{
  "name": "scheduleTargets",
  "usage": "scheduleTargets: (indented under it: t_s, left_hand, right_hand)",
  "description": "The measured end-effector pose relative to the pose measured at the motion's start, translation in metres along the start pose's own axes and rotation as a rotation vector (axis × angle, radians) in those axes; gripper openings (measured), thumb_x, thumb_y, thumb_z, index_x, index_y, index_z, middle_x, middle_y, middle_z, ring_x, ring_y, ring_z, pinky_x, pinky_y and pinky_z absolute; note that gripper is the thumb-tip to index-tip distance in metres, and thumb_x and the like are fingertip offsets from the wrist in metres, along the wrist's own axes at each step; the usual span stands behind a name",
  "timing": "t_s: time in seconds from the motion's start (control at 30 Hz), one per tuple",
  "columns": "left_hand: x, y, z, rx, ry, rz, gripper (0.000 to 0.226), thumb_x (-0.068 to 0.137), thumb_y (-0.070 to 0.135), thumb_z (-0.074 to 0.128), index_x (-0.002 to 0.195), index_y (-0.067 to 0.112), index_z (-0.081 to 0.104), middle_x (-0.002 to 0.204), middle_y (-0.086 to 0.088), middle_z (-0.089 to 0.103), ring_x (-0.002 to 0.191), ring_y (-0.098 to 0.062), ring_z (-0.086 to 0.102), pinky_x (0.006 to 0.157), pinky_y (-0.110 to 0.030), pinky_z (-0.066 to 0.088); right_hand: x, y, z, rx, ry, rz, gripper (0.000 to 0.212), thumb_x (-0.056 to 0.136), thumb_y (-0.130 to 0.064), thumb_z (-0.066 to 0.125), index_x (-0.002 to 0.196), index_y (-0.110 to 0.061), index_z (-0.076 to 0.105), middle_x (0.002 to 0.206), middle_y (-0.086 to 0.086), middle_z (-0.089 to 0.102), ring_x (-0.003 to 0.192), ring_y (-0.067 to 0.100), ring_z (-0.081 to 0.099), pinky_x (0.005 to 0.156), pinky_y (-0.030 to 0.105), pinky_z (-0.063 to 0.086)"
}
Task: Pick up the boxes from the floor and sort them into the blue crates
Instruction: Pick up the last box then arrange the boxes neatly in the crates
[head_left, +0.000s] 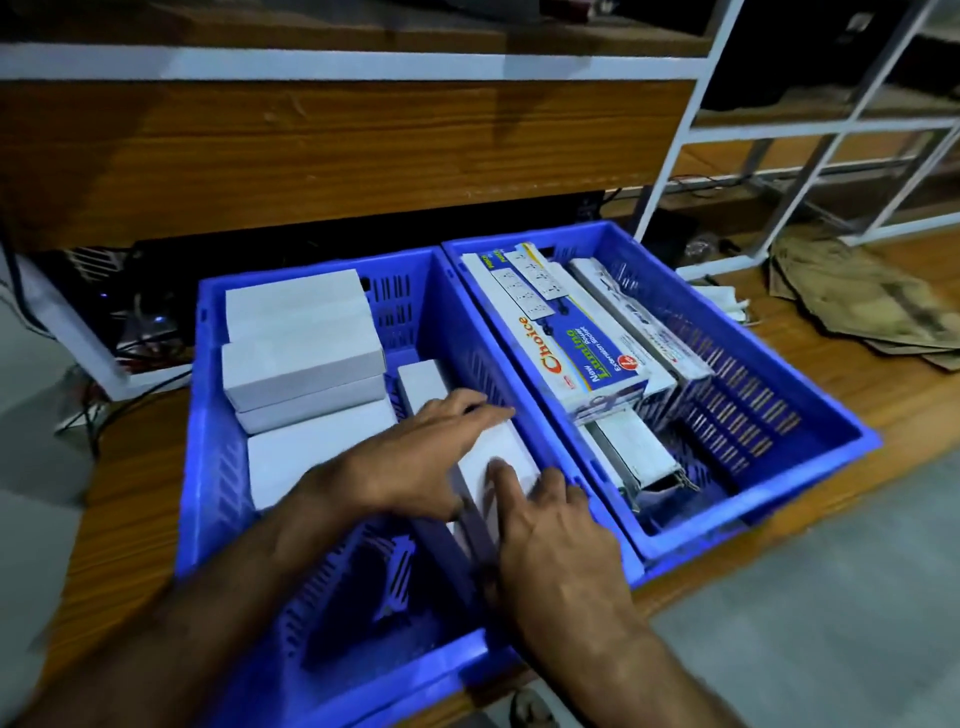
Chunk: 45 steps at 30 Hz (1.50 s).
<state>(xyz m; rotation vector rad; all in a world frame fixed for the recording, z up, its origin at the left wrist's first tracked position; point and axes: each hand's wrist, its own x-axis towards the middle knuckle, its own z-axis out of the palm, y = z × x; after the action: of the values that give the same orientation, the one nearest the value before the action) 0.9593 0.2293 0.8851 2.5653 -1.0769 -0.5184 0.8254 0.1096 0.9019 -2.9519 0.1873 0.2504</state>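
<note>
Your hands cover most of the white box (506, 457), at 3 o'clock in the left blue crate (208, 415), so its ends are hidden. Left hand (431, 447) lies flat on it, fingers nearly straight toward 2 o'clock; right hand (550, 525) rests fingers extended on its near end. Printed cartons fill the right blue crate (810, 415).
</note>
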Motion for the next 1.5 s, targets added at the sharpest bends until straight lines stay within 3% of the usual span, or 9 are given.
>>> scheduleTargets:
  t_s: [0.17,0.53,0.63,0.83,0.97,1.1,1.23,1.37,1.5]
  left_hand:
    - [0.006,0.001,0.001,-0.004,-0.054,0.011,0.114,0.061,0.030,0.091,0.152,0.043,0.023,0.141,0.008,0.034,0.135,-0.012,0.039,0.108,-0.034,0.042]
    - [0.015,0.009,-0.015,0.050,-0.125,0.030,0.087,0.059,-0.002,0.081,0.119,0.046,0.040,0.114,0.010,0.039,0.093,-0.015,0.054,0.073,-0.044,0.055]
    - [0.010,-0.001,-0.011,-0.035,-0.095,0.036,0.083,0.060,-0.006,0.073,0.119,0.043,0.041,0.116,0.011,0.040,0.093,0.000,0.050,0.070,-0.028,0.049]
    - [-0.027,0.007,0.004,-0.135,0.287,-0.051,0.081,0.066,0.021,0.064,0.141,0.037,0.036,0.137,0.012,0.038,0.132,-0.009,0.042,0.107,-0.026,0.040]
    - [-0.087,0.029,0.008,-0.244,0.281,-0.284,0.089,0.070,0.044,0.069,0.139,0.054,0.014,0.136,0.019,0.037,0.129,0.000,0.046,0.105,-0.023,0.042]
    - [-0.105,0.057,0.003,-0.754,0.142,-0.219,0.112,0.068,0.018,0.094,0.145,0.045,0.018,0.131,0.020,0.061,0.119,0.004,0.059,0.098,-0.016,0.048]
    - [-0.084,0.050,0.021,-0.815,0.391,-0.270,0.115,0.061,0.024,0.089,0.151,0.035,0.019,0.134,0.004,0.061,0.114,-0.001,0.062,0.095,-0.017,0.050]
    - [-0.082,0.040,0.024,-0.877,0.602,-0.391,0.105,0.048,0.015,0.085,0.139,0.037,0.037,0.125,-0.002,0.069,0.110,-0.014,0.069,0.100,-0.038,0.054]
    - [-0.103,0.026,0.009,-0.802,0.677,-0.490,0.098,0.048,0.015,0.094,0.131,0.036,0.046,0.113,0.004,0.070,0.096,-0.004,0.071,0.078,-0.026,0.059]
  right_hand:
    - [0.000,-0.003,0.001,0.013,0.006,0.007,0.076,0.090,-0.040,0.063,0.147,-0.028,0.015,0.128,0.010,0.035,0.122,0.028,0.042,0.087,0.034,0.051]
    - [0.007,0.000,-0.003,-0.052,0.043,-0.042,0.078,0.082,-0.063,0.058,0.137,-0.015,0.031,0.119,0.013,0.047,0.111,0.031,0.050,0.084,0.039,0.049]
    - [0.010,0.001,-0.003,-0.032,0.067,-0.077,0.086,0.082,-0.069,0.055,0.139,-0.010,0.029,0.114,0.014,0.053,0.105,0.032,0.054,0.084,0.041,0.049]
    - [0.022,0.009,-0.007,0.056,0.054,-0.089,0.078,0.091,-0.074,0.035,0.140,-0.015,0.022,0.122,0.013,0.049,0.113,0.030,0.054,0.090,0.038,0.044]
    - [0.032,0.012,-0.013,0.176,0.070,-0.107,0.083,0.088,-0.076,0.036,0.143,-0.016,0.019,0.127,0.012,0.046,0.120,0.032,0.048,0.095,0.040,0.042]
    - [0.035,0.001,-0.025,0.259,0.033,-0.176,0.081,0.085,-0.071,0.026,0.142,-0.015,0.038,0.123,0.016,0.050,0.108,0.039,0.057,0.078,0.039,0.051]
    - [0.032,-0.011,-0.033,0.390,-0.077,-0.284,0.067,0.091,-0.072,0.023,0.135,-0.024,0.008,0.135,0.022,0.041,0.126,0.042,0.049,0.101,0.050,0.047]
    - [0.044,-0.021,-0.022,0.514,-0.041,-0.291,0.074,0.089,-0.081,0.033,0.138,-0.029,0.015,0.131,0.011,0.044,0.118,0.033,0.054,0.093,0.040,0.042]
    - [0.063,-0.024,-0.024,0.543,-0.075,-0.347,0.072,0.087,-0.083,0.033,0.134,-0.029,0.026,0.123,0.006,0.056,0.111,0.031,0.060,0.086,0.038,0.044]
